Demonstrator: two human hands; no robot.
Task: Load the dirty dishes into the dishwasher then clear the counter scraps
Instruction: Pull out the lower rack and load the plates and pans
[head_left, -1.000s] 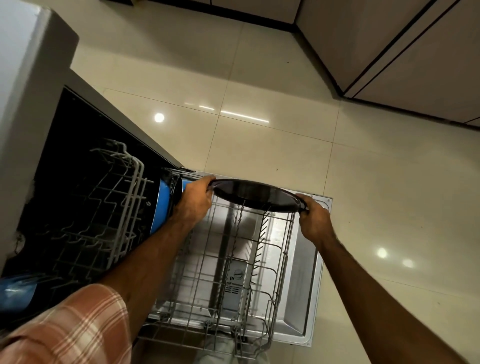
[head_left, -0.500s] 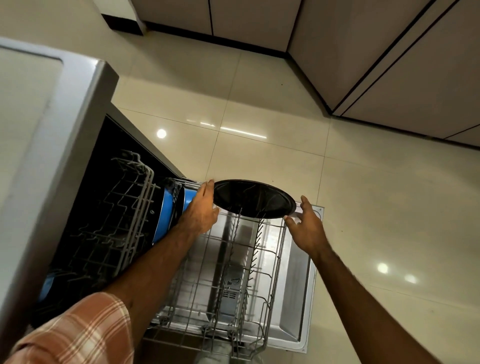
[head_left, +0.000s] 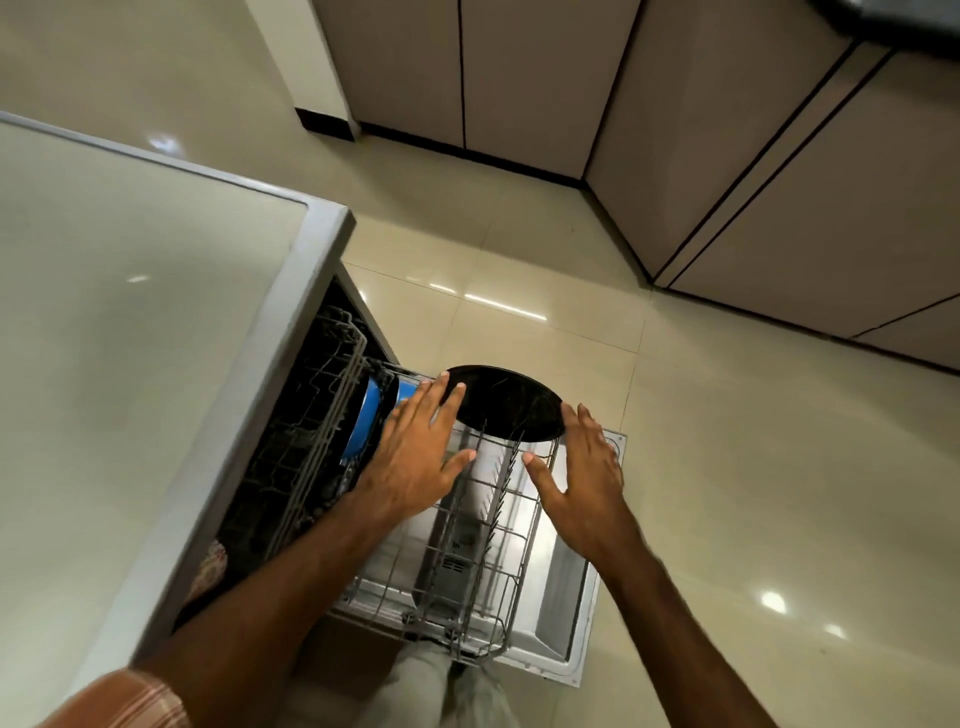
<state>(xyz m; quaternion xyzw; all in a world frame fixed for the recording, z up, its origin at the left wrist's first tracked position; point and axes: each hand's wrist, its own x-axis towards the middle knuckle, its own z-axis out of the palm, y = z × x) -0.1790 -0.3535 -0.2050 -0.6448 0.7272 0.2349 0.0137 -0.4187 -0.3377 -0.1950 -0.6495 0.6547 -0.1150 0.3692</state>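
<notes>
Glossy beige floor tiles (head_left: 727, 467) fill the view, with flat-fronted cabinets (head_left: 519, 78) running from 12 o'clock to 3 o'clock. A pale countertop (head_left: 130, 312) with a grey edge occupies the 9 o'clock side. Below its edge the dishwasher stands open: the door (head_left: 566, 597) lies flat over the floor, and the wire lower rack (head_left: 467, 545) is pulled out above it. A black plate (head_left: 509, 400) stands on edge at the 12 o'clock end of the lower rack, leaning among the tines. At 9 o'clock from the plate, a blue dish (head_left: 366, 415) stands on edge at the inner end of the same rack. The upper rack (head_left: 332, 374) sits inside the tub, at 9 o'clock from the blue dish. The left hand (head_left: 421, 452) is flat, fingers straight and spread, holding nothing; its fingertips overlap the plate's 9 o'clock rim, and contact cannot be confirmed. The right hand (head_left: 587, 483) is likewise flat and spread, holding nothing; its fingertips lie just beside the plate's 4 o'clock rim. Both forearms extend from 6 o'clock over the rack. A plaid sleeve (head_left: 130, 701) shows at 7 o'clock.
</notes>
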